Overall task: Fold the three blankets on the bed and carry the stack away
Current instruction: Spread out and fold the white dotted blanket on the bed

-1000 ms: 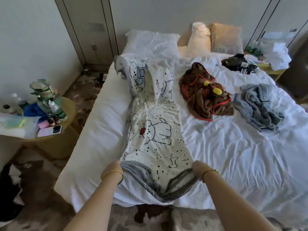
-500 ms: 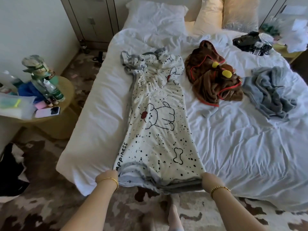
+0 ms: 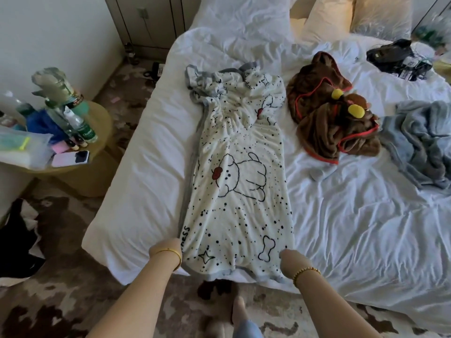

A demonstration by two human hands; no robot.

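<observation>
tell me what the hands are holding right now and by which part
Both hold the white spotted blanket by its near end: the left hand at the near left corner, the right hand at the near right corner.

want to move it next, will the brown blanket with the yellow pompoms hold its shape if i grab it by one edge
Probably not: the brown blanket lies in a crumpled heap, so it looks floppy and would likely unfurl and drape. Its yellow pompoms would likely dangle. The plush pile suggests it won't slip from a grip.

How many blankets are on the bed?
3. The white spotted dog blanket lies stretched lengthwise by the bed's left edge; the brown blanket lies bunched beside it; the grey blanket lies crumpled at the far right. None looks hidden.
</observation>
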